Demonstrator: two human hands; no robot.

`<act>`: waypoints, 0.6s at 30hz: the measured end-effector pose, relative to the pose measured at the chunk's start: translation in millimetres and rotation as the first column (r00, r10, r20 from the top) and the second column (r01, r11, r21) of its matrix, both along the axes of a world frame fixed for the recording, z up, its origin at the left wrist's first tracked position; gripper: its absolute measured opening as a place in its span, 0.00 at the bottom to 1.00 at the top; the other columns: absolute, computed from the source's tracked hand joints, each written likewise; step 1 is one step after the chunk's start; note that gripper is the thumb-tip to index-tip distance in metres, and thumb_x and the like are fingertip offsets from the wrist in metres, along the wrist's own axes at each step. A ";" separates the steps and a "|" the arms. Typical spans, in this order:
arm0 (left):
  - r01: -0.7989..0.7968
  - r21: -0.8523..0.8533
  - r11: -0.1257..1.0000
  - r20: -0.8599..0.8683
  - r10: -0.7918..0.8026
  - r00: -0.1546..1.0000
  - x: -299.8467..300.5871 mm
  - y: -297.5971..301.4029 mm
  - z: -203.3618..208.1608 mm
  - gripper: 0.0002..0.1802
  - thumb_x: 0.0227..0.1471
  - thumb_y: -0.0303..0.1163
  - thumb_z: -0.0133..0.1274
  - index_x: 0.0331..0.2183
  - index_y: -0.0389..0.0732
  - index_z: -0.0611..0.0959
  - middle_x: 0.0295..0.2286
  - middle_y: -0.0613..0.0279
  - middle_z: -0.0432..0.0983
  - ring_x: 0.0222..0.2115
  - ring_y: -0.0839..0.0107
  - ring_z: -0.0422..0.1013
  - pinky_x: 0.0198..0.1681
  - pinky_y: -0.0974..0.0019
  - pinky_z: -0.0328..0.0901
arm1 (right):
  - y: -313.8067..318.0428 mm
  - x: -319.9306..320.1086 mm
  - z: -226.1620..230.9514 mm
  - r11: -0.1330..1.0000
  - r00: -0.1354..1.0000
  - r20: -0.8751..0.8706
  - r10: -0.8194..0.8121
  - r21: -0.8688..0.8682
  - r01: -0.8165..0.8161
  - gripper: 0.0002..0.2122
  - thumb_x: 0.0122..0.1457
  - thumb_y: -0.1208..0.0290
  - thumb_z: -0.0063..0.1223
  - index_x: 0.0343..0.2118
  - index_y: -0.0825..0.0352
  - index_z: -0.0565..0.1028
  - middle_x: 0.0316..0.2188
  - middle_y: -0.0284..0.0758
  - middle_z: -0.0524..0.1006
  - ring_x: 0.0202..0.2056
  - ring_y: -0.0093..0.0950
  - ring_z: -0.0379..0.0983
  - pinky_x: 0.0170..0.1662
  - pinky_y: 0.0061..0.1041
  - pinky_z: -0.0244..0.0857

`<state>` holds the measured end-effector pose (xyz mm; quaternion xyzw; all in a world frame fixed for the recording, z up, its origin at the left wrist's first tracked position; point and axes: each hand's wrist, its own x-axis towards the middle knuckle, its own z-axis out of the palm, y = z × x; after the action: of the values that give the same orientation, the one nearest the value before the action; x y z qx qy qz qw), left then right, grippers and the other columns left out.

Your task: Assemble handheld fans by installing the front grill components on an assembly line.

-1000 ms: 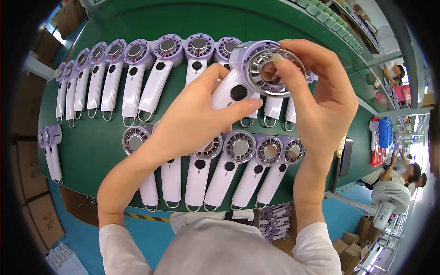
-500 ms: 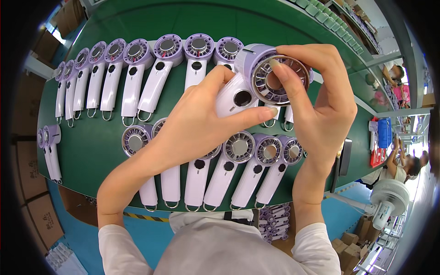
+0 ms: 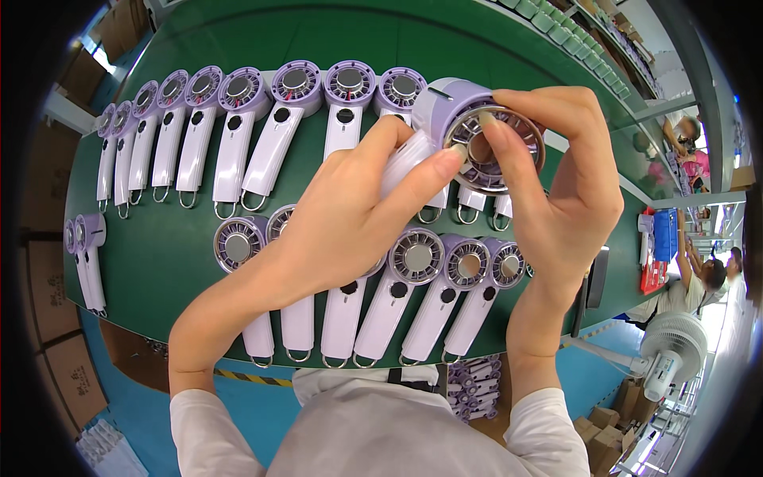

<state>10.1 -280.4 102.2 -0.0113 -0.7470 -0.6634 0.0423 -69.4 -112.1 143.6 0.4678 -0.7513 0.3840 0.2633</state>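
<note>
A white and purple handheld fan (image 3: 451,103) is held up over the table between both hands, its silver-rimmed round head facing me. My left hand (image 3: 342,207) wraps the white handle, and its thumb lies across the front up to the lower left of the rim. With thumb on the grille front and fingers behind the upper rim, my right hand (image 3: 560,175) grips the fan head. The handle's dark round button is hidden under my left thumb. Below my hands lies a row of similar fans (image 3: 417,256), partly covered by my left forearm.
More purple and white fans (image 3: 241,89) lie in a far row on the green table (image 3: 159,262), and a few sit at its left edge. A blue bin (image 3: 666,234) and a red tray (image 3: 655,274) stand at the right. A pedestal fan (image 3: 674,342) and co-workers are beyond.
My left thumb has moved from beside the handle's button up onto the rim of the fan head. The held fan has shifted slightly right and down.
</note>
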 end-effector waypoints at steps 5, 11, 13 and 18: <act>-0.029 -0.045 0.999 -0.046 0.027 0.999 0.2 1.3 -0.6 0.21 0.63 0.44 0.52 0.35 0.32 0.71 0.18 0.53 0.73 0.16 0.65 0.71 0.20 0.62 0.60 | -0.4 2.9 0.6 1.000 0.998 0.062 -0.005 -0.010 0.006 0.11 0.50 0.87 0.62 0.38 0.73 0.79 0.35 0.37 0.75 0.37 0.24 0.72 0.40 0.20 0.66; 0.003 -0.024 1.000 -0.024 -0.003 1.000 -1.5 0.6 -0.8 0.21 0.63 0.44 0.51 0.32 0.32 0.71 0.16 0.52 0.72 0.15 0.65 0.69 0.19 0.61 0.59 | -2.7 -13.4 -2.9 0.997 0.998 -0.002 0.066 -0.035 -0.066 0.10 0.52 0.83 0.61 0.38 0.72 0.79 0.46 0.43 0.75 0.48 0.30 0.71 0.50 0.26 0.66; 0.030 -0.025 0.999 0.014 -0.029 0.999 -2.2 -2.8 2.8 0.21 0.63 0.44 0.50 0.31 0.33 0.71 0.16 0.53 0.71 0.15 0.67 0.68 0.19 0.62 0.59 | -3.9 -13.0 -5.8 0.984 0.969 0.195 0.154 -0.115 -0.133 0.10 0.53 0.83 0.60 0.40 0.72 0.78 0.48 0.44 0.75 0.50 0.31 0.72 0.52 0.27 0.66; -0.015 0.004 1.000 -0.056 0.016 0.998 -6.5 -3.0 -1.5 0.19 0.63 0.43 0.50 0.33 0.34 0.73 0.15 0.58 0.70 0.15 0.69 0.69 0.19 0.65 0.60 | -7.4 -15.3 -10.1 0.957 0.878 0.394 0.271 -0.207 -0.202 0.14 0.58 0.80 0.56 0.48 0.73 0.73 0.52 0.45 0.74 0.53 0.31 0.71 0.57 0.29 0.63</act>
<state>3.6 -283.4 100.7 -0.0240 -0.7443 -0.6639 0.0683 -84.7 -119.5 133.6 0.4404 -0.6940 0.5634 0.0840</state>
